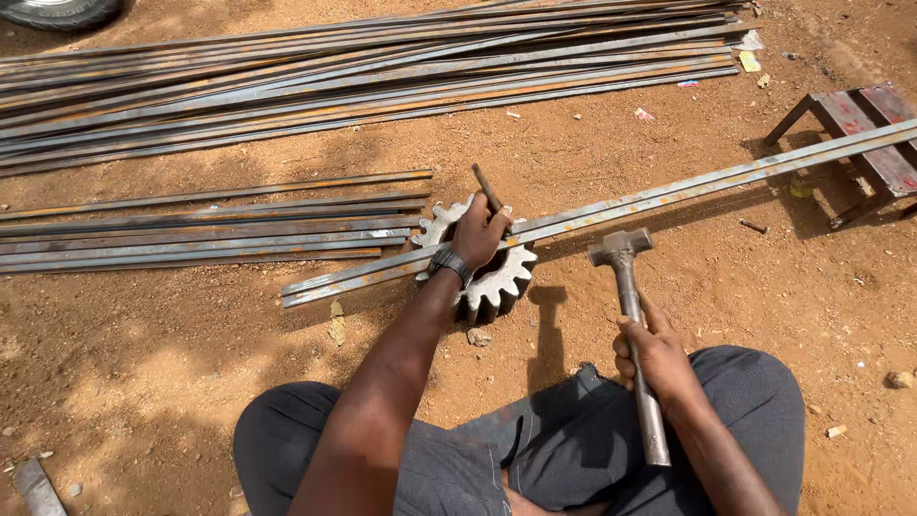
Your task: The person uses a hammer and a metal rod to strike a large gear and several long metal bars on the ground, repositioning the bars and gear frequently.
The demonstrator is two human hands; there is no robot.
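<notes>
Sitting on bare dirt, knees spread. Left hand [478, 232] wrapped around a short chisel [486, 187], fingers clenched on it, tip set down on the long flat steel bar [611, 208] right where that bar crosses the big toothed gear [485, 269] used as an anvil. Right hand [652, 355] closed around the handle of a sledge-type hammer [622, 250], head hovering just beside the gear, well short of the chisel top. Far end of the bar propped on a low metal stool [864, 143]; near end lying on the ground past the gear.

Looks like a cut or a mark about to get struck, so a few tips, just going by the picture:

- Keep the chisel upright and square to the bar, not leaning. Currently looks tilted back a touch.
- Make sure the bar sits flat on the gear face, not bridging a gap between teeth, or it'll bounce.
- Grip low on the chisel, thumb clear of the top.
- Choked-up hold on the hammer, about mid-handle, is fine for control; light first tap to seat the edge, then heavier.
- Watch the stool end hopping on impact.

Stacks of more flat bars [363, 72] lying behind, well apart from the work. Can't tell whether any notch exists yet, hidden by the hand.
</notes>
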